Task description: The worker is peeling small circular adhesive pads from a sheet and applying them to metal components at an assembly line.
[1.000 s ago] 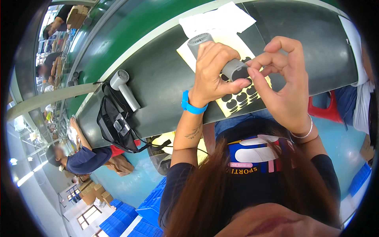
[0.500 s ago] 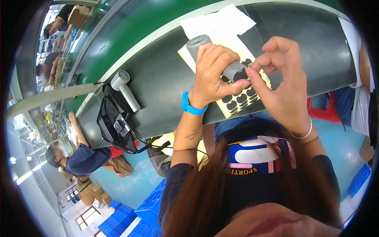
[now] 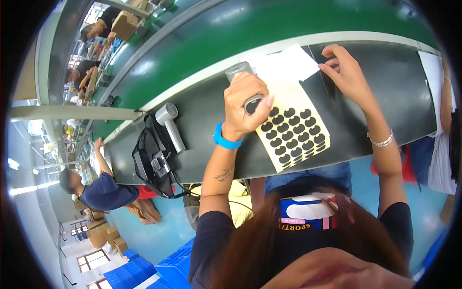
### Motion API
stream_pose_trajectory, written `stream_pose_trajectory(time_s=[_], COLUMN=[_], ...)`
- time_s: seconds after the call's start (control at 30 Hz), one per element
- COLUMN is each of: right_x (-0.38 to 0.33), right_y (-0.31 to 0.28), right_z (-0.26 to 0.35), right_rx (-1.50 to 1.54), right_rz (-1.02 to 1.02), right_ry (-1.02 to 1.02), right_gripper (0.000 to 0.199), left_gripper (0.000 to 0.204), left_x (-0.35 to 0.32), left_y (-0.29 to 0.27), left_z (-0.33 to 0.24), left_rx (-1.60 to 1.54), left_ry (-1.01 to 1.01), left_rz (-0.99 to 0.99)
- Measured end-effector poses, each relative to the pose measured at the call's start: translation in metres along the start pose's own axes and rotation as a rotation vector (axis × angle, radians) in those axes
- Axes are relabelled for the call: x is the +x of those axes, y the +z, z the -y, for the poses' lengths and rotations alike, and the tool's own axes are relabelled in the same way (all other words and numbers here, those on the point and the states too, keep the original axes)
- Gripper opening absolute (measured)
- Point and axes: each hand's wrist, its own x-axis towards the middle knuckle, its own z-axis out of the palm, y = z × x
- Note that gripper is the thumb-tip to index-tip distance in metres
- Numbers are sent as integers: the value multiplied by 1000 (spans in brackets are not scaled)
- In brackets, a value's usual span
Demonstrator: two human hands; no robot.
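Note:
My left hand [image 3: 244, 103], with a blue wristband, is closed around a grey cylindrical device [image 3: 240, 71] and holds it above the dark worktable [image 3: 385, 111]. Just under that hand lies a cream backing sheet of black oval stickers [image 3: 296, 130]. My right hand [image 3: 347, 74], wearing a silver bracelet, is stretched out to the far right part of the table. Its fingers are spread, with the tips beside the corner of a white paper sheet [image 3: 288, 62], and it holds nothing that I can see.
A second grey handheld device [image 3: 168, 123] lies on the table to the left, beside a black bag with cables [image 3: 149, 164]. A green conveyor belt [image 3: 250, 26] runs behind the table. A seated co-worker [image 3: 98, 192] is at left, another person [image 3: 445, 144] at right. Blue crates [image 3: 130, 272] sit below.
My right hand has left the grey device and moved up and right toward the white paper. My left hand keeps its hold on the device, uncovering more of the sticker sheet.

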Motion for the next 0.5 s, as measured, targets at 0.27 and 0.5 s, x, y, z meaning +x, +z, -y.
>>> stream_pose_trajectory(time_s=[0.27,0.5], right_x=[10,6], right_y=[10,16], right_z=[-58,-60], right_rx=[-41,62], right_rz=[-94,-99], right_ry=[-84,-90], right_gripper=[17,15], left_gripper=[16,20], left_x=[70,132], left_y=[17,17], left_z=[104,195], left_rx=[500,786], left_ry=[200,481], left_rz=[356,857])
